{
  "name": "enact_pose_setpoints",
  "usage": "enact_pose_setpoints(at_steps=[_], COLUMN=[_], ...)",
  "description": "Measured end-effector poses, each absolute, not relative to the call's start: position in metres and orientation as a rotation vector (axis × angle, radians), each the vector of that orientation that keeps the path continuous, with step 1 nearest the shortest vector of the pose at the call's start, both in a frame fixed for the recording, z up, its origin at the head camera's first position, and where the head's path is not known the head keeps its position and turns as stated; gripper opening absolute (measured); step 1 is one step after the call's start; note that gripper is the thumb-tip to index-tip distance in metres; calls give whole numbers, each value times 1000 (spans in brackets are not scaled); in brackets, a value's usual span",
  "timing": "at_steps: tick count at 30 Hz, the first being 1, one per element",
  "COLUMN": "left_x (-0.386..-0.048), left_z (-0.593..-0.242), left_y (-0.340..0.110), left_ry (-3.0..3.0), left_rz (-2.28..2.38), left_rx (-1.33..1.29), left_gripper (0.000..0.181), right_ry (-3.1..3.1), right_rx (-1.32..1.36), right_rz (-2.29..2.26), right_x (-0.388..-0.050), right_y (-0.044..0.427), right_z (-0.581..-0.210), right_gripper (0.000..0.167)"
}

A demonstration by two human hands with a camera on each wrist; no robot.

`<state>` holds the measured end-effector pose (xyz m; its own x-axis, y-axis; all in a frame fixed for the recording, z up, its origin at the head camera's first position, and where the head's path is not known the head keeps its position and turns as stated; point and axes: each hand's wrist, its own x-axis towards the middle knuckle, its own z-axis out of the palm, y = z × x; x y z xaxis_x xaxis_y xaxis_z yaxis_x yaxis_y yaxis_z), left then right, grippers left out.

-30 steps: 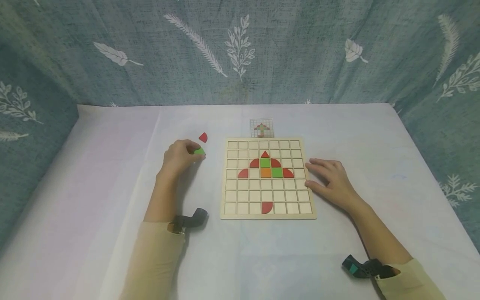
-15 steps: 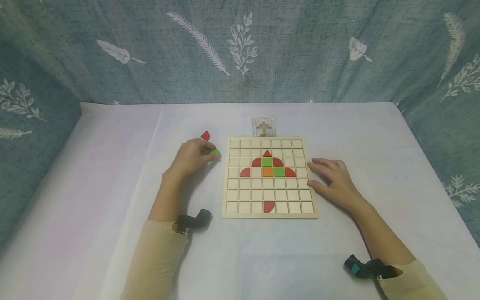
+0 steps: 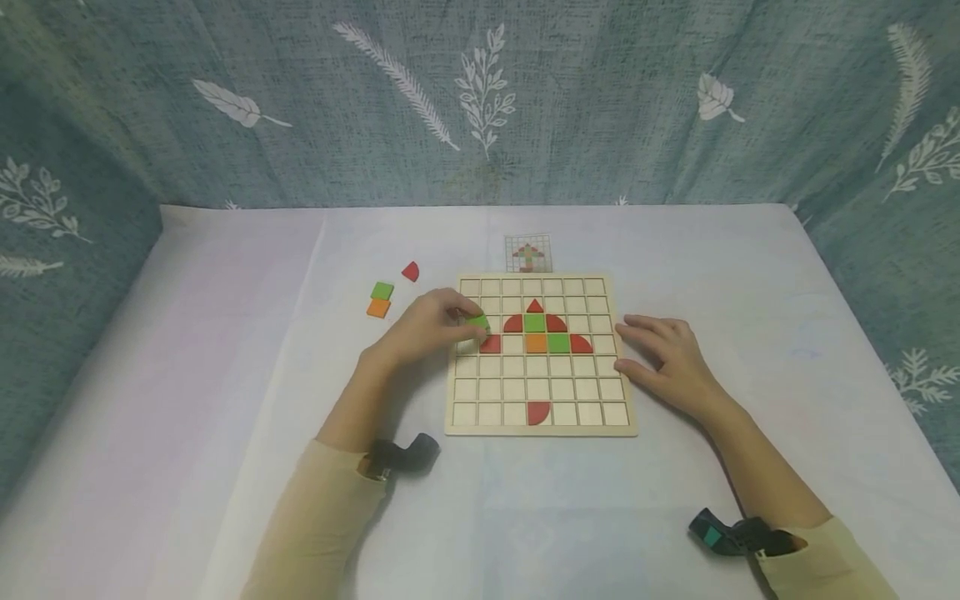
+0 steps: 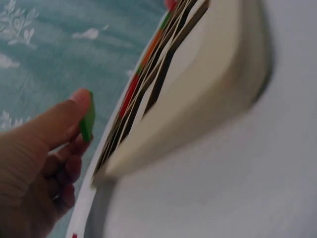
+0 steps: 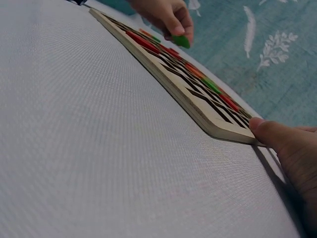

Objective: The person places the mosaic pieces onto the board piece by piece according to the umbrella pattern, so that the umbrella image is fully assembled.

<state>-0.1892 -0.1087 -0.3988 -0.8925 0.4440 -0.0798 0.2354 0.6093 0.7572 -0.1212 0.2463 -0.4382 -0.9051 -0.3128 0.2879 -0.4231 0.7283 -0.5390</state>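
My left hand [image 3: 426, 329] pinches a green tile [image 3: 481, 321] between thumb and fingers over the left part of a wooden grid board [image 3: 489, 390]. In the left wrist view this green tile [image 4: 88, 119] is raised above the board's surface. Set in the board are red quarter-circle tiles [image 3: 581, 343], a small red triangle [image 3: 535, 306], green squares [image 3: 558, 342] and an orange square [image 3: 536, 342]. My right hand [image 3: 671, 367] rests at the board's right edge, fingers spread and relaxed. Its thumb [image 5: 265, 130] touches the corner area in the right wrist view.
Left of the board lie a loose green tile [image 3: 382, 291], an orange tile [image 3: 378, 308] and a red quarter-circle tile [image 3: 411, 272]. A small pattern card [image 3: 528, 252] sits behind the board. A leaf-printed curtain [image 3: 570, 108] hangs behind the white table [image 3: 555, 508].
My left hand has carried the green tile rightward from the table to over the board's left columns, uncovering the loose green and orange tiles. My right hand stays at the board's edge.
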Motion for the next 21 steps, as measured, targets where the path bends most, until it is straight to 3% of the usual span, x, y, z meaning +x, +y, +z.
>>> enact_pose_setpoints(at_steps=[7, 21], left_x=[-182, -171], left_z=[-407, -416], left_y=[-88, -73], left_ry=[2671, 2852], left_rz=[1007, 888], left_rx=[777, 976], left_gripper=[34, 35], right_ry=[-2759, -2749], right_rx=[591, 605], right_rz=[926, 962], right_x=[-121, -122], right_y=[247, 247], right_z=[-437, -439], right_gripper=[49, 50])
